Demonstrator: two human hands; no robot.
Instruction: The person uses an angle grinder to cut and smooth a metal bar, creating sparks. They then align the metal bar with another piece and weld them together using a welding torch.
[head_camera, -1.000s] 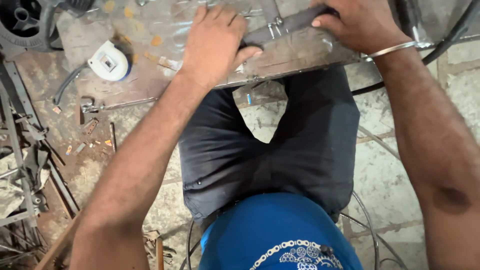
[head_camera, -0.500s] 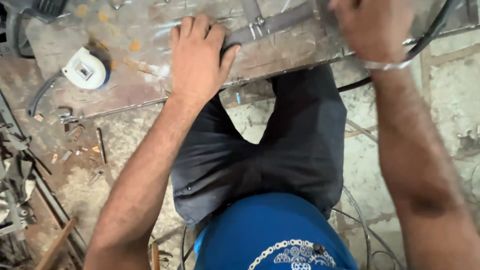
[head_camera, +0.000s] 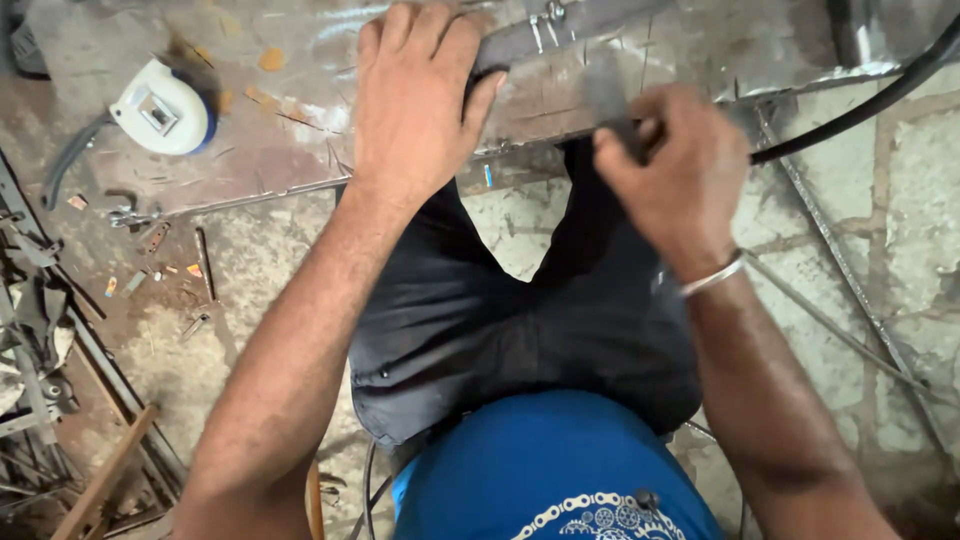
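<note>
Clearly the left hand (head_camera: 420, 105) lies flat with the fingers spread, palm down on the end of a dark metal bar (head_camera: 575, 25) that rests on the steel plate (head_camera: 300, 110); it presses and does not grip. The right hand (head_camera: 675, 170) is half closed, just beside the plate's front edge, and seems to pinch a small dark thing, but blur hides what it is. To do this step well, I judge the left palm must keep the bar firm against the plate, and the right hand should stay free of the black cable (head_camera: 860, 100). A tape measure (head_camera: 160, 110) lies well apart on the left.
</note>
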